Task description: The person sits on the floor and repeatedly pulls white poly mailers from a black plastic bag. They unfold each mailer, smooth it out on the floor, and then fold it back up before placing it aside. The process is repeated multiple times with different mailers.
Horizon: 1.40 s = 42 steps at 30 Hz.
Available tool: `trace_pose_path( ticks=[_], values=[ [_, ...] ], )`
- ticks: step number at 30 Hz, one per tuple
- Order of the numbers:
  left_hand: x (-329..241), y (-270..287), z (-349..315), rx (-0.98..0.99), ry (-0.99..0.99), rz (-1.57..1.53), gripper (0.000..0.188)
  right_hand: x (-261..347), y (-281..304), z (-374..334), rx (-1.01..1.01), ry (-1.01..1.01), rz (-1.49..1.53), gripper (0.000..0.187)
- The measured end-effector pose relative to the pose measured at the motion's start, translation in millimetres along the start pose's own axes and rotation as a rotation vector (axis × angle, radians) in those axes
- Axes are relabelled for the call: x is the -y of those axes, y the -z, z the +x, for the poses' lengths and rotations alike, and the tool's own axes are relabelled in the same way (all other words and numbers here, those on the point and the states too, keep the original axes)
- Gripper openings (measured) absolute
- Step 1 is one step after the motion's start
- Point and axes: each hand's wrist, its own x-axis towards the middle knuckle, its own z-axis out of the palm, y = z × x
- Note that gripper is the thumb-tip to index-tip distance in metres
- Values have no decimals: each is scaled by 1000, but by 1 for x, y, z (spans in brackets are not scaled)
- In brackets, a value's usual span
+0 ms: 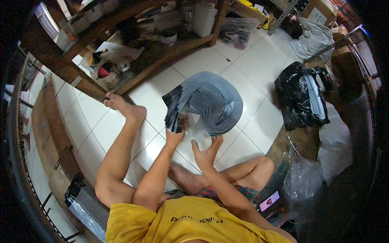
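A thick stack of thin grey sheets [227, 95], which look like plastic mailing bags, is bent into a C shape over the floor in front of me. Its left end shows black faces. My left hand [178, 131] is closed on that left end, with the fingers partly hidden by the sheets. Close below the stack's right end is my right hand [207, 153], its thumb and fingers spread apart. Its fingertips reach the lower edge there; whether they press on it I cannot tell.
A wooden shelf [162, 56] with tape and plastic-wrapped goods stands ahead. To the right lie a black plastic bag [298, 95] with grey packs, clear plastic sheeting [304, 174] and a phone [270, 201]. My bare legs are bent around the white tiled floor [253, 117].
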Motion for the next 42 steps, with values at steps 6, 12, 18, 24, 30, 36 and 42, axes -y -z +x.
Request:
trace_pose_path(
  ticks=[6,12,18,24,30,36,42],
  values=[
    [-6,-12,-14,-60,25,-47,23,-10,-31,18,-152,-37,-92,95],
    [-20,-9,2,-118,200,-183,25,-51,-13,28,-84,-298,37,56],
    [-45,68,50,28,689,-205,28,-13,79,134,235,-35,81,35],
    [8,76,60,297,1042,-285,27,-84,54,180,605,-505,31,50],
    [70,56,42,349,1186,-339,37,-151,24,155,533,-414,-246,73],
    [96,74,34,349,1316,-506,23,-35,-40,100,1051,392,-781,50],
    [107,62,31,347,1229,-410,21,-74,-53,96,920,502,-1121,39]
  ],
)
